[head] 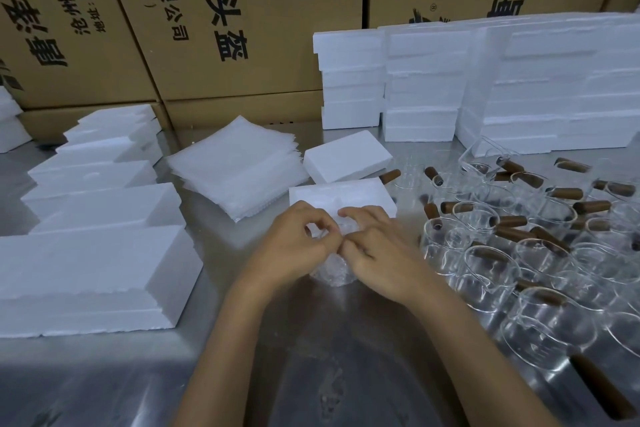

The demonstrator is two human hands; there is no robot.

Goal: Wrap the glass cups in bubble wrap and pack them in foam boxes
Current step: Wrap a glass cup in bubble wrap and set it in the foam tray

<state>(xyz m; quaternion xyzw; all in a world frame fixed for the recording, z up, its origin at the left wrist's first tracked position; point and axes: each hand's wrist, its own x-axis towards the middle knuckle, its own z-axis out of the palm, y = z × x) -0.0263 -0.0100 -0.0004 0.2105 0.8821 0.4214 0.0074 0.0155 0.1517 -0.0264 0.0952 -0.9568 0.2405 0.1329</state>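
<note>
A glass cup bundled in bubble wrap stands on the steel table in front of me. My left hand and my right hand meet over its top, fingers curled and pinching the wrap's loose edges together. Just behind the bundle lies an open foam box, with its foam lid beyond it. A stack of bubble wrap sheets lies to the left of the box. Several bare glass cups with brown wooden handles crowd the table on my right.
Foam boxes lie in a row along the left side, and tall stacks of foam boxes stand at the back right. Large printed cardboard cartons wall off the rear. Bare steel table lies near me.
</note>
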